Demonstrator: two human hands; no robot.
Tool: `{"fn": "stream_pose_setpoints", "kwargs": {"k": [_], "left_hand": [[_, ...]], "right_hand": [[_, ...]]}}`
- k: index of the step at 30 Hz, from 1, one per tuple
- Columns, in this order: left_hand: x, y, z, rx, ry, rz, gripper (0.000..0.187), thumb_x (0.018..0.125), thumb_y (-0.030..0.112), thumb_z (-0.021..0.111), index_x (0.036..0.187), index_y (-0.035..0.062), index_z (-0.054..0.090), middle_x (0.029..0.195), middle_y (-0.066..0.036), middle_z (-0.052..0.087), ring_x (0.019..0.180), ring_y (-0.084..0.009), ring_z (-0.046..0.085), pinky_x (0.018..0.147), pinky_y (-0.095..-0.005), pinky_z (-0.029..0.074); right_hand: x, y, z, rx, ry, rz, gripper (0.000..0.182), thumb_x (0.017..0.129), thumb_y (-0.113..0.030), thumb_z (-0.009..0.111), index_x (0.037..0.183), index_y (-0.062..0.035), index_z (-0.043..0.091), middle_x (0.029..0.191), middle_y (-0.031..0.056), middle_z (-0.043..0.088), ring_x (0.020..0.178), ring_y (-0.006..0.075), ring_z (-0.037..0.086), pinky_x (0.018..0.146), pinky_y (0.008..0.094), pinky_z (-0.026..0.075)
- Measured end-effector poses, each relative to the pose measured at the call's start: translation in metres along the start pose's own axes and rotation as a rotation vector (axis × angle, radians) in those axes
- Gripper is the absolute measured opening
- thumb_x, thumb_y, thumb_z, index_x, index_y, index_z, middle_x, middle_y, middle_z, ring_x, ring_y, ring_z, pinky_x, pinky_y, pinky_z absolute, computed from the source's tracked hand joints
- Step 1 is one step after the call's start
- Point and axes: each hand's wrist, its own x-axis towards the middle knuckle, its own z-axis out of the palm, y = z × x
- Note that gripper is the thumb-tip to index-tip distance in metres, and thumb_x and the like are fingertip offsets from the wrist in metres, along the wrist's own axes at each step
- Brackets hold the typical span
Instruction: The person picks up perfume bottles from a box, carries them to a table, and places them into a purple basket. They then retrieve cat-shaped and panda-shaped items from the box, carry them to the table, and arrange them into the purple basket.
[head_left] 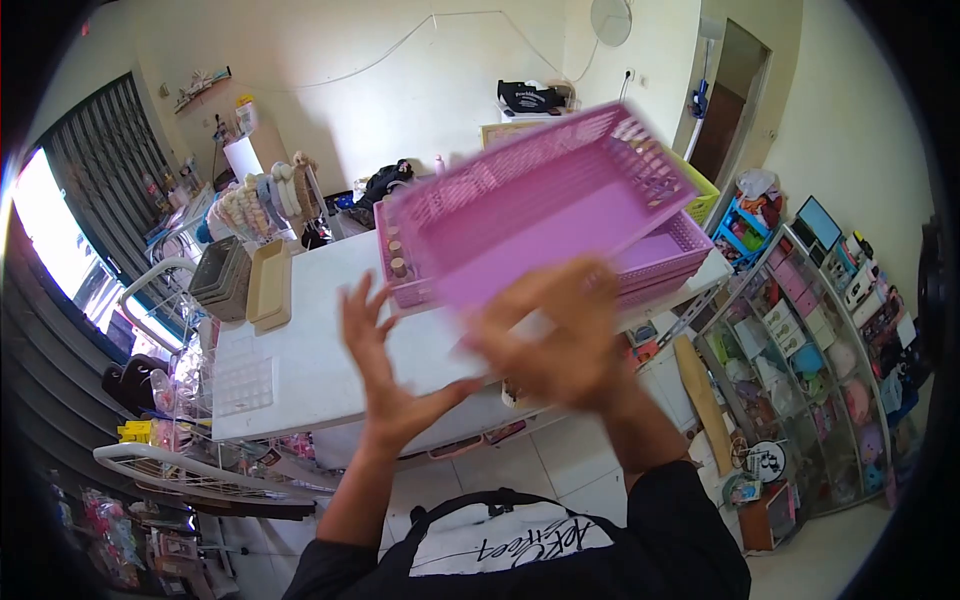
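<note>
A pink plastic basket (550,215), tilted and smeared by motion, is held up over the white table by its near edge. My right hand (560,335) grips that edge, with its fingers blurred. My left hand (385,375) is open, thumb and fingers spread, left of the basket and apart from it. Beneath the raised basket, other pink baskets (665,280) sit stacked on the table. Small bottles with brownish caps (397,266) show at the left end of the lower basket; the raised one hides most of its inside.
The white table (320,330) bears a beige tray (269,285), grey baskets (222,280) and a clear compartment tray (244,385) on its left. A white wire rack (200,465) stands at the lower left. A glass display case (800,370) curves along the right.
</note>
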Motion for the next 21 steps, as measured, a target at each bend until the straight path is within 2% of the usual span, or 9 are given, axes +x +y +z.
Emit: {"fn": "stream_pose_setpoints", "kwargs": {"k": [2, 4, 6, 7, 10, 13, 15, 18, 21], "left_hand": [[-0.020, -0.021, -0.029, -0.083, 0.077, -0.066, 0.148, 0.053, 0.039, 0.095, 0.153, 0.0033, -0.009, 0.153, -0.019, 0.022, 0.136, -0.0333, 0.036, 0.111, -0.0464, 0.033], [-0.041, -0.020, -0.050, -0.253, 0.038, -0.260, 0.143, 0.053, 0.035, 0.095, 0.153, 0.0032, -0.002, 0.151, -0.018, 0.028, 0.136, -0.0303, 0.038, 0.112, -0.0427, 0.033], [-0.055, -0.056, -0.074, -0.206, -0.048, -0.298, 0.139, 0.054, 0.032, 0.095, 0.154, 0.0035, 0.003, 0.149, -0.018, 0.031, 0.135, -0.0289, 0.039, 0.113, -0.0412, 0.033], [-0.062, -0.068, -0.084, -0.169, -0.140, -0.326, 0.134, 0.055, 0.029, 0.095, 0.154, 0.0038, 0.009, 0.147, -0.017, 0.035, 0.135, -0.0274, 0.040, 0.113, -0.0396, 0.032], [-0.052, -0.070, -0.100, -0.096, -0.124, -0.470, 0.125, 0.055, 0.025, 0.095, 0.152, 0.0030, 0.020, 0.145, -0.017, 0.038, 0.136, -0.0273, 0.039, 0.115, -0.0392, 0.030], [-0.047, -0.081, -0.119, 0.059, -0.259, -0.515, 0.127, 0.056, 0.021, 0.095, 0.154, 0.0050, 0.015, 0.147, -0.018, 0.039, 0.138, -0.0282, 0.039, 0.115, -0.0408, 0.030], [-0.040, -0.075, -0.122, 0.132, -0.357, -0.542, 0.132, 0.058, 0.021, 0.094, 0.156, 0.0093, 0.007, 0.146, -0.020, 0.043, 0.137, -0.0288, 0.041, 0.116, -0.0415, 0.030], [-0.040, -0.073, -0.120, 0.077, -0.332, -0.611, 0.132, 0.059, 0.020, 0.093, 0.156, 0.0104, 0.006, 0.146, -0.020, 0.043, 0.137, -0.0299, 0.041, 0.117, -0.0415, 0.028], [-0.040, -0.073, -0.122, 0.090, -0.325, -0.646, 0.130, 0.059, 0.021, 0.093, 0.156, 0.0089, 0.008, 0.149, -0.019, 0.039, 0.137, -0.0289, 0.041, 0.113, -0.0395, 0.033]], "right_hand": [[-0.018, -0.041, 0.054, 0.126, -0.062, -0.013, 0.028, 0.078, -0.024, 0.068, 0.104, -0.0139, 0.067, 0.093, -0.0005, 0.062, 0.091, 0.0151, 0.061, 0.090, 0.0400, 0.034], [-0.033, -0.063, 0.096, 0.223, -0.098, -0.013, 0.030, 0.078, -0.025, 0.069, 0.105, -0.0120, 0.067, 0.091, -0.0005, 0.061, 0.093, 0.0142, 0.060, 0.091, 0.0396, 0.034], [-0.042, -0.074, 0.122, 0.427, -0.183, 0.122, 0.033, 0.080, -0.025, 0.071, 0.107, -0.0084, 0.065, 0.090, 0.0007, 0.059, 0.097, 0.0155, 0.059, 0.092, 0.0411, 0.035], [-0.044, -0.071, 0.124, 0.478, -0.229, 0.146, 0.040, 0.079, -0.027, 0.074, 0.113, -0.0076, 0.063, 0.101, 0.0049, 0.060, 0.103, 0.0196, 0.058, 0.096, 0.0446, 0.035], [-0.055, -0.044, 0.105, 0.356, -0.155, 0.197, 0.048, 0.078, -0.030, 0.077, 0.119, -0.0084, 0.062, 0.117, 0.0101, 0.057, 0.111, 0.0246, 0.056, 0.098, 0.0476, 0.035], [-0.080, -0.009, 0.096, 0.304, -0.140, 0.346, 0.055, 0.076, -0.029, 0.079, 0.123, -0.0083, 0.060, 0.131, 0.0157, 0.050, 0.123, 0.0318, 0.049, 0.102, 0.0496, 0.037], [-0.093, 0.001, 0.097, 0.541, -0.266, 0.696, 0.054, 0.076, -0.024, 0.079, 0.123, -0.0062, 0.059, 0.136, 0.0191, 0.047, 0.131, 0.0381, 0.043, 0.106, 0.0493, 0.037], [-0.112, 0.004, 0.109, 0.355, -0.332, 0.499, 0.054, 0.075, -0.018, 0.080, 0.123, -0.0036, 0.058, 0.138, 0.0202, 0.045, 0.134, 0.0419, 0.038, 0.109, 0.0471, 0.036], [-0.118, 0.002, 0.116, 0.331, -0.318, 0.522, 0.054, 0.074, -0.015, 0.080, 0.121, -0.0024, 0.058, 0.138, 0.0205, 0.045, 0.135, 0.0416, 0.037, 0.109, 0.0485, 0.035]]}}
